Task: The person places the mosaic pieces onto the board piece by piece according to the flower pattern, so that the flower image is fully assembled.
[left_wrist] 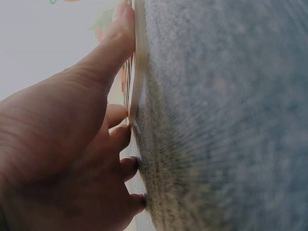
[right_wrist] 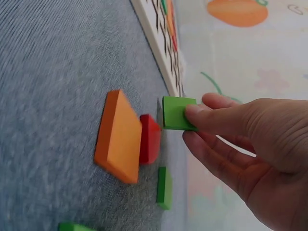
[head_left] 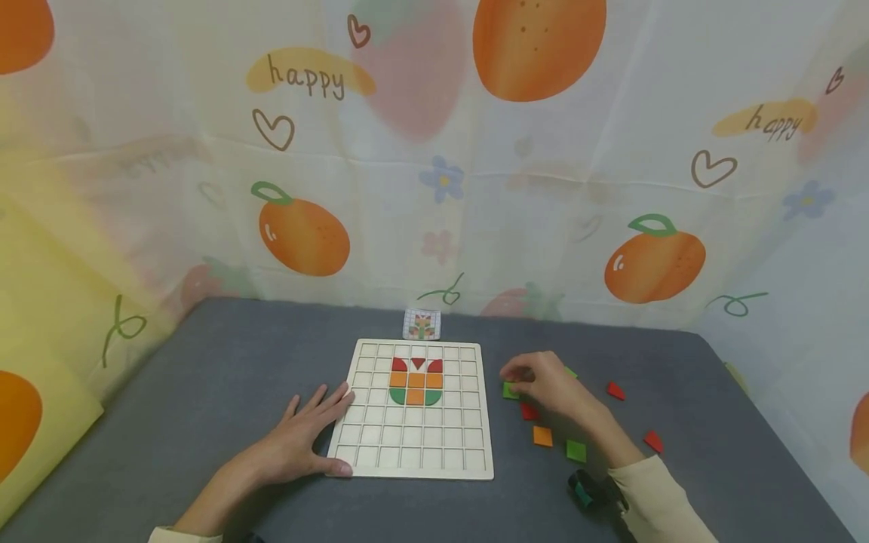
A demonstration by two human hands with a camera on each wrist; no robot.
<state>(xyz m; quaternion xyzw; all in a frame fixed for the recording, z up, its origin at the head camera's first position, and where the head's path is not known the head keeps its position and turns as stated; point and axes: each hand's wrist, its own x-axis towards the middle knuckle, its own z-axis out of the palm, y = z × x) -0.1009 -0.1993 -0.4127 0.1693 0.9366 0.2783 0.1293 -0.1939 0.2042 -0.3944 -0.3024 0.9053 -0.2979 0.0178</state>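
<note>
A pale square grid board (head_left: 434, 437) lies on the table, with red, orange and green tiles (head_left: 416, 380) set in its upper middle. My left hand (head_left: 299, 441) rests along the board's left edge, fingers spread, thumb on the lower left corner. In the left wrist view that thumb (left_wrist: 113, 45) lies against the board's edge. To the right of the board, my right hand (head_left: 553, 386) pinches a green square tile (right_wrist: 177, 113) between thumb and fingers. Close below it are a red tile (head_left: 529, 411) and an orange square tile (head_left: 542, 436).
A small pattern card (head_left: 422, 332) stands behind the board. Another green square (head_left: 575, 451) and two red pieces, one farther back (head_left: 615, 390) and one nearer (head_left: 654, 441), lie to the right. A dark strap-like object (head_left: 584, 489) is by the right wrist. A printed curtain (head_left: 380, 173) hangs behind the table.
</note>
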